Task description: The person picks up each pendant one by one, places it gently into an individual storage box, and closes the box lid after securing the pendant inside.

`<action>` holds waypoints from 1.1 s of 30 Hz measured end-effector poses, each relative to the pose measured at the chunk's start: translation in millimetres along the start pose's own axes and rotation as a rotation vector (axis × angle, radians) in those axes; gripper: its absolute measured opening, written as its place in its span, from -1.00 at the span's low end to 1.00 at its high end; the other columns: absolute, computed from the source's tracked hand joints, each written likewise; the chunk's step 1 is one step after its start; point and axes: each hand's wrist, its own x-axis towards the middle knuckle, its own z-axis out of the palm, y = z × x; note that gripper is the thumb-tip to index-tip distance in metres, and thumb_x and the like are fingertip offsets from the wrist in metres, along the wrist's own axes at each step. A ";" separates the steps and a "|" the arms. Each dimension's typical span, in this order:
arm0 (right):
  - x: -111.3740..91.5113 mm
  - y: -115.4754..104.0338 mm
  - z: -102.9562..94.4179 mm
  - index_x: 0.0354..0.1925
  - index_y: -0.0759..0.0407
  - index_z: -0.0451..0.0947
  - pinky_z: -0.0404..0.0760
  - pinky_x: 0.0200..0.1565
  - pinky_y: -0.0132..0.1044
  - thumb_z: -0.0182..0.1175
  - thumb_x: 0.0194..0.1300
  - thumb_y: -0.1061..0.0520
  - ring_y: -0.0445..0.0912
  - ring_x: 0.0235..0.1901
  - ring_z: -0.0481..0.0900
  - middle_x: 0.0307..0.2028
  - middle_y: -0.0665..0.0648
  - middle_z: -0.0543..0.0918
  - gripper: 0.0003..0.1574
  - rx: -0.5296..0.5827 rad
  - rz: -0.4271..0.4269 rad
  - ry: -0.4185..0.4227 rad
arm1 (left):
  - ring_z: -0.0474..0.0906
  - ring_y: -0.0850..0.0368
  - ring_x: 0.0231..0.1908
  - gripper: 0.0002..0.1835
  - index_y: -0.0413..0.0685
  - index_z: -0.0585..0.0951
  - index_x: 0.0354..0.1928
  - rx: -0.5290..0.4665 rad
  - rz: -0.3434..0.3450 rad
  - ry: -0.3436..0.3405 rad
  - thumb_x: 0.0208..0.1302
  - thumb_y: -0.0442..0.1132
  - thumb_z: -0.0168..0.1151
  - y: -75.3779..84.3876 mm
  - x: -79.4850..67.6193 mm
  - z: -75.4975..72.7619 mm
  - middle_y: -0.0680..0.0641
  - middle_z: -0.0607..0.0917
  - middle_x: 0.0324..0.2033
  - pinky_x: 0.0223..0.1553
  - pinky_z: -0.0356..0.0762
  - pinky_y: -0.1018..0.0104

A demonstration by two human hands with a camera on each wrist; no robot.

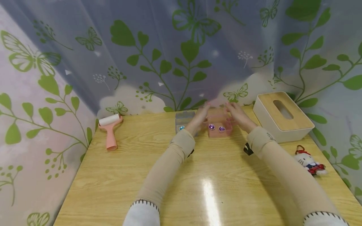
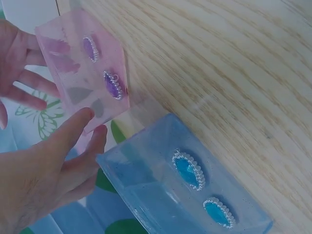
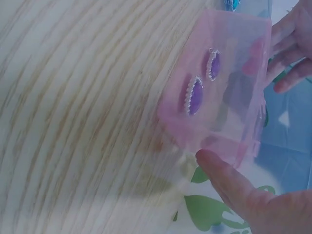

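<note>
A pink see-through plastic box [image 1: 220,134] stands at the back of the table with two purple gem charms edged in silver beads; one purple charm [image 2: 113,86] shows well in the left wrist view. My left hand [image 1: 199,119] is at its left side, fingers extended, fingertips right at the box's back edge. At the opposite side my right hand [image 1: 240,116] has its fingers spread, and its thumb [image 3: 222,178] is close against the box's end. Left of it a blue see-through box [image 2: 146,170] holds two turquoise charms, one turquoise charm [image 2: 188,170] nearer the pink box.
A pink-handled lint roller [image 1: 111,133] lies at the back left. At the right stand a white tissue box [image 1: 280,125] with a wooden lid and a cat plush keychain [image 1: 309,163]. A leaf-patterned curtain [image 1: 158,47] hangs behind the wooden table [image 1: 118,185].
</note>
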 end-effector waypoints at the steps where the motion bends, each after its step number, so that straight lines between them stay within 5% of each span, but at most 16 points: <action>1: 0.2 0.2 0.8 0.55 0.35 -0.01 0.65 0.06 0.01 -0.35 0.69 -0.33 -0.04 -0.23 0.50 0.54 0.48 0.17 -0.10 -0.007 0.001 0.008 | 0.03 -0.42 0.61 -0.26 0.05 0.07 0.69 -0.004 0.005 0.001 0.64 0.11 -0.04 -0.4 -0.8 0.3 -0.23 -0.02 0.69 0.64 0.13 -0.25; 7: 8.2 8.7 5.5 0.68 0.27 -0.21 0.66 -0.05 -0.12 -0.33 0.67 -0.39 0.13 -0.01 0.47 0.31 0.36 0.26 0.03 -0.006 -0.007 0.042 | 0.02 -0.47 0.61 -0.26 0.10 0.12 0.68 0.006 0.037 0.019 0.62 0.16 0.00 -2.9 -2.3 1.8 -0.21 0.02 0.68 0.63 0.11 -0.30; 11: 6.6 8.9 5.5 0.69 0.24 -0.21 0.58 0.28 0.15 -0.36 0.66 -0.40 0.43 0.35 0.34 0.35 0.42 0.24 0.02 0.023 -0.007 0.041 | 0.06 -0.35 0.63 -0.32 0.09 0.21 0.65 0.071 0.090 0.050 0.63 0.14 -0.02 -4.3 -2.7 3.6 -0.16 0.11 0.68 0.62 0.13 -0.31; 15: 3.2 8.1 1.7 0.71 0.18 -0.27 0.24 0.55 0.40 -0.35 0.64 -0.44 0.56 0.56 0.05 0.58 0.55 0.04 0.06 0.068 0.015 0.032 | 0.21 -0.27 0.59 -0.25 -0.07 0.23 0.62 0.188 0.123 0.110 0.60 0.19 0.02 -5.6 -5.7 4.7 -0.23 0.25 0.62 0.60 0.23 -0.23; 22: -4.1 4.9 -2.9 0.68 0.28 -0.12 0.19 0.52 0.48 -0.34 0.65 -0.44 0.54 0.55 0.13 0.57 0.56 0.17 0.06 0.006 -0.020 0.084 | 0.32 -0.25 0.53 -0.22 -0.13 0.34 0.54 0.387 0.188 0.173 0.59 0.30 -0.04 -4.1 -15.1 4.3 -0.25 0.37 0.55 0.59 0.28 -0.19; 33: -9.8 9.0 -3.5 0.44 0.45 0.16 0.29 0.54 0.36 -0.22 0.69 -0.31 0.40 0.57 0.21 0.55 0.49 0.20 -0.11 -0.045 -0.054 0.122 | 0.41 -0.25 0.47 -0.34 -0.15 0.40 0.44 0.460 0.211 0.199 0.64 0.22 -0.08 -5.9 -18.0 4.3 -0.28 0.48 0.44 0.55 0.36 -0.16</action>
